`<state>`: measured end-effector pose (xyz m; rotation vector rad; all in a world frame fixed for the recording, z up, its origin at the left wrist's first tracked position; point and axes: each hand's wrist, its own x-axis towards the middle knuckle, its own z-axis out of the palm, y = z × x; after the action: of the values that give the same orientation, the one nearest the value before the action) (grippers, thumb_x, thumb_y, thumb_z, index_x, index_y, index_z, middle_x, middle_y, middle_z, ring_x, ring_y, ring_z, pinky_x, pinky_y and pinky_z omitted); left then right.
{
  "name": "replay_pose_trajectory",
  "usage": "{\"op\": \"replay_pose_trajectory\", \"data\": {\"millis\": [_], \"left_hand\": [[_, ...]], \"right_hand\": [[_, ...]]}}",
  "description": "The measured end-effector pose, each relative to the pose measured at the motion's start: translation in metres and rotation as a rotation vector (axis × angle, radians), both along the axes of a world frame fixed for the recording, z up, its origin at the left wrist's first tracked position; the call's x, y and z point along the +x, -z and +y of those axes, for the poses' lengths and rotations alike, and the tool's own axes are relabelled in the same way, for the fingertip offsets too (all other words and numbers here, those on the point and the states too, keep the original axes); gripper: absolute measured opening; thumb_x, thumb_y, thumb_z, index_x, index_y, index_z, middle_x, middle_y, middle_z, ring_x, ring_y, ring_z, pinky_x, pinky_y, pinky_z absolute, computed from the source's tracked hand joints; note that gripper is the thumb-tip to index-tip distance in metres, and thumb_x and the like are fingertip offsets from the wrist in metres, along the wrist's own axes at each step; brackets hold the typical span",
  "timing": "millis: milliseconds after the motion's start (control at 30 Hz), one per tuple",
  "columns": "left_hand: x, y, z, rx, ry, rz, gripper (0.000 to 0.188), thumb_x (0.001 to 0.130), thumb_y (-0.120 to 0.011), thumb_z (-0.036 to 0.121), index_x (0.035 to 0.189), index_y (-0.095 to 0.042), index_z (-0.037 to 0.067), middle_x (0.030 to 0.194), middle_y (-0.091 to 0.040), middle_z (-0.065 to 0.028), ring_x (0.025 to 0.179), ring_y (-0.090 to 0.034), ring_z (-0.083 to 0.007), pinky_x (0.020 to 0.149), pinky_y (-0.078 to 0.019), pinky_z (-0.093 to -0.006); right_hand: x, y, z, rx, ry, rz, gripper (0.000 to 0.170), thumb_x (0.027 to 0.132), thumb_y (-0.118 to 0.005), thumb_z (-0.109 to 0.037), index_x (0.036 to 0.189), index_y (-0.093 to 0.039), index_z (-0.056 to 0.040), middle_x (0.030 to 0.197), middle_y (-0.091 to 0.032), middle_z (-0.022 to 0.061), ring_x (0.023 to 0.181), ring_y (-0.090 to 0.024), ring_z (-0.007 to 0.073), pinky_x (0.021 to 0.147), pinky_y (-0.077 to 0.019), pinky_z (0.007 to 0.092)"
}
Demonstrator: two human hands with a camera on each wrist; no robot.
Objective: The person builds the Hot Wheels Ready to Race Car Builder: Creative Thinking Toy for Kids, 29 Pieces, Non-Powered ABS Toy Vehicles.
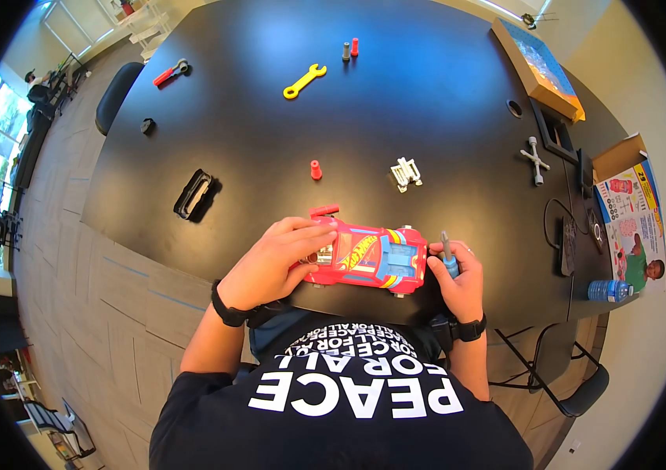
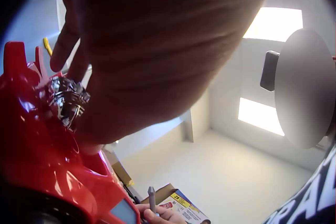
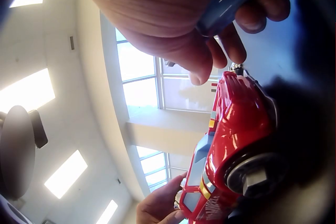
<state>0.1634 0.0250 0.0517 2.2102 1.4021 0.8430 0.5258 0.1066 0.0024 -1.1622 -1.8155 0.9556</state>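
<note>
A red toy car [image 1: 364, 258] with a blue rear section and yellow stripes lies at the table's near edge. The left hand [image 1: 280, 262] grips its front end, fingers over the far side and thumb on the near side, around the silver engine [image 2: 68, 100]. Beside the car's rear end, the right hand [image 1: 462, 286] holds a blue-handled screwdriver [image 1: 450, 262], its grey tip pointing up and away from the body. In the right wrist view the blue handle [image 3: 236, 1] lies across the palm, and a dark wheel with a grey hexagonal centre [image 3: 255, 182] shows on the car.
Beyond the car are red pieces [image 1: 316, 170], a white part [image 1: 406, 174], a black frame [image 1: 194, 196], a yellow wrench [image 1: 305, 81] and a red-handled tool [image 1: 171, 73]. To the right are a grey cross wrench [image 1: 535, 161], a water bottle [image 1: 609, 291] and a printed box [image 1: 632, 223].
</note>
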Motion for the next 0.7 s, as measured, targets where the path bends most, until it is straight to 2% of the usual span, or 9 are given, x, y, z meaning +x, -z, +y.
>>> {"op": "replay_pose_trajectory", "data": {"millis": [100, 167, 200, 267, 433, 500, 533, 600, 700], "left_hand": [[-0.002, 0.009, 0.003, -0.088, 0.107, -0.028, 0.075, 0.086, -0.084, 0.007, 0.157, -0.059, 0.005, 0.162, -0.058, -0.0203, 0.146, -0.054, -0.0417, 0.121, -0.0449, -0.0500], [0.016, 0.006, 0.001, -0.147, 0.094, -0.098, 0.087, 0.091, -0.084, 0.018, 0.167, -0.043, 0.003, 0.175, -0.040, -0.0236, 0.162, -0.035, -0.0467, 0.132, -0.0290, -0.0555], [0.024, 0.006, 0.000, -0.146, 0.096, -0.098, 0.087, 0.091, -0.084, 0.018, 0.167, -0.043, 0.003, 0.175, -0.040, -0.0236, 0.162, -0.035, -0.0467, 0.132, -0.0290, -0.0555], [0.040, 0.006, -0.002, -0.092, 0.057, 0.223, 0.098, 0.095, -0.081, 0.029, 0.172, -0.029, -0.001, 0.181, -0.024, -0.0259, 0.168, -0.017, -0.0475, 0.136, -0.0154, -0.0592], [0.042, 0.000, 0.003, -0.046, 0.079, 0.145, 0.093, 0.098, -0.078, 0.029, 0.172, -0.029, -0.001, 0.181, -0.022, -0.0267, 0.169, -0.017, -0.0467, 0.135, -0.0163, -0.0599], [0.018, 0.007, 0.021, -0.040, -0.038, -0.007, 0.076, 0.101, -0.075, 0.024, 0.166, -0.043, 0.000, 0.178, -0.032, -0.0258, 0.166, -0.028, -0.0446, 0.134, -0.0242, -0.0559], [0.008, 0.011, 0.029, -0.073, -0.097, -0.106, 0.056, 0.101, -0.072, 0.013, 0.154, -0.060, 0.003, 0.167, -0.051, -0.0209, 0.156, -0.045, -0.0425, 0.128, -0.0374, -0.0519], [-0.005, 0.021, 0.044, 0.005, -0.212, -0.013, 0.045, 0.096, -0.070, 0.003, 0.141, -0.072, 0.007, 0.151, -0.065, -0.0149, 0.139, -0.059, -0.0395, 0.116, -0.0497, -0.0474], [-0.014, 0.020, 0.055, -0.006, -0.147, 0.207, 0.043, 0.091, -0.071, -0.003, 0.131, -0.079, 0.011, 0.141, -0.070, -0.0125, 0.127, -0.064, -0.0364, 0.108, -0.0542, -0.0455]], "right_hand": [[-0.005, -0.007, -0.001, -0.026, -0.005, 0.001, 0.021, 0.094, -0.084, -0.008, 0.110, -0.076, 0.0016, 0.108, -0.075, 0.0127, 0.102, -0.071, 0.0274, 0.094, -0.0548, 0.0372], [-0.004, -0.012, -0.002, 0.003, 0.013, -0.016, 0.022, 0.093, -0.085, -0.009, 0.111, -0.076, 0.0011, 0.112, -0.074, 0.0134, 0.104, -0.071, 0.0279, 0.094, -0.0547, 0.0374], [-0.003, -0.014, -0.002, 0.031, 0.031, -0.033, 0.024, 0.093, -0.085, -0.010, 0.112, -0.075, 0.0007, 0.115, -0.072, 0.0141, 0.107, -0.070, 0.0283, 0.095, -0.0546, 0.0375], [-0.002, -0.021, -0.001, 0.071, 0.023, -0.028, 0.026, 0.093, -0.086, -0.011, 0.113, -0.075, 0.0001, 0.119, -0.071, 0.0147, 0.109, -0.069, 0.0288, 0.095, -0.0544, 0.0378], [0.005, -0.021, 0.002, 0.116, 0.015, -0.066, 0.030, 0.092, -0.087, -0.013, 0.118, -0.075, -0.0015, 0.125, -0.070, 0.0151, 0.114, -0.068, 0.0294, 0.098, -0.0534, 0.0383], [0.013, -0.020, 0.003, 0.159, 0.049, -0.075, 0.030, 0.092, -0.087, -0.013, 0.117, -0.076, -0.0016, 0.124, -0.071, 0.0142, 0.115, -0.068, 0.0291, 0.098, -0.0528, 0.0385], [0.017, -0.018, 0.003, 0.160, 0.049, -0.076, 0.030, 0.092, -0.087, -0.013, 0.117, -0.076, -0.0016, 0.124, -0.071, 0.0142, 0.115, -0.068, 0.0291, 0.098, -0.0528, 0.0385], [0.023, -0.016, 0.002, 0.083, 0.131, -0.061, 0.029, 0.092, -0.087, -0.013, 0.117, -0.076, -0.0016, 0.122, -0.071, 0.0130, 0.112, -0.067, 0.0276, 0.097, -0.0521, 0.0374], [0.026, -0.013, 0.000, 0.097, 0.148, -0.063, 0.028, 0.093, -0.086, -0.013, 0.117, -0.076, -0.0015, 0.120, -0.071, 0.0118, 0.108, -0.067, 0.0260, 0.095, -0.0513, 0.0361]]}}
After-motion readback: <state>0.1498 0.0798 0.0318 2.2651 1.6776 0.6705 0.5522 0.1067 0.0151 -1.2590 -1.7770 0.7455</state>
